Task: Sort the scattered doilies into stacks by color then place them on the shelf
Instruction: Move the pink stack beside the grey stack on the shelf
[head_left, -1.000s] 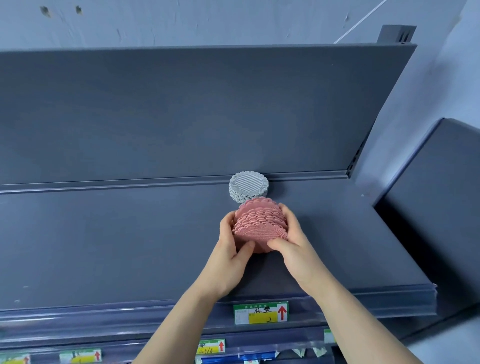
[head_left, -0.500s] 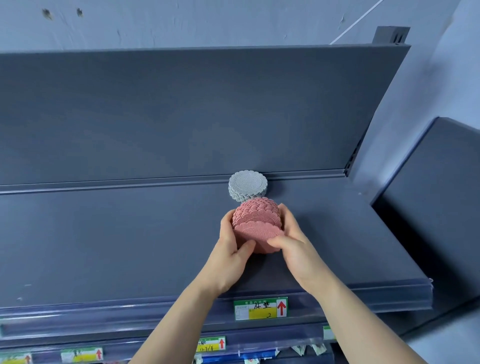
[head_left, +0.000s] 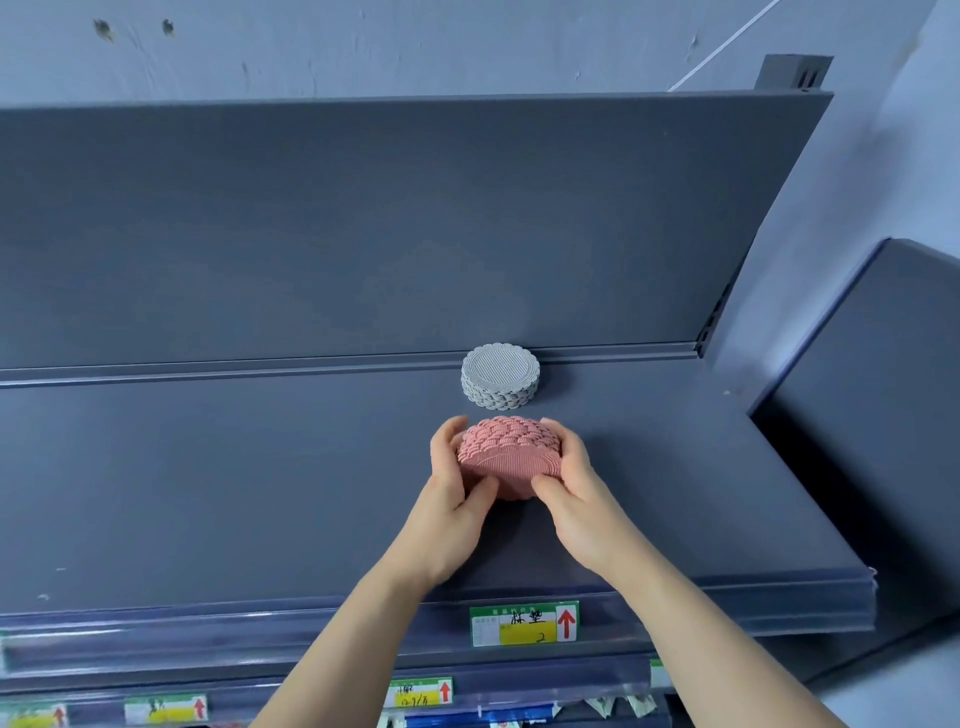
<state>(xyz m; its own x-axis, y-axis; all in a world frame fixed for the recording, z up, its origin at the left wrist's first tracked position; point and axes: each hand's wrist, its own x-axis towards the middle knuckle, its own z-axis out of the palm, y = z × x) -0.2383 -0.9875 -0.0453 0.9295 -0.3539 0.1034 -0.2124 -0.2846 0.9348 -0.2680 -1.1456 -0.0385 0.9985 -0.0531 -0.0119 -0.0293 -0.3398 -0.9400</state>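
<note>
Hands cup a tilted pink doily stack (head_left: 511, 457) between them, left hand (head_left: 451, 496) at its nine o'clock, right hand (head_left: 577, 493) at three. The grey doily stack (head_left: 500, 375) rests on the shelf (head_left: 208, 493) at twelve o'clock, just beyond, not touching.

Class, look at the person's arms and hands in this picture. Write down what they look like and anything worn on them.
The left hand and right hand wear no gloves, and no ring shows on the visible fingers. The left forearm and right forearm are bare to the picture's lower edge: no sleeve, watch or bracelet in view.
</note>
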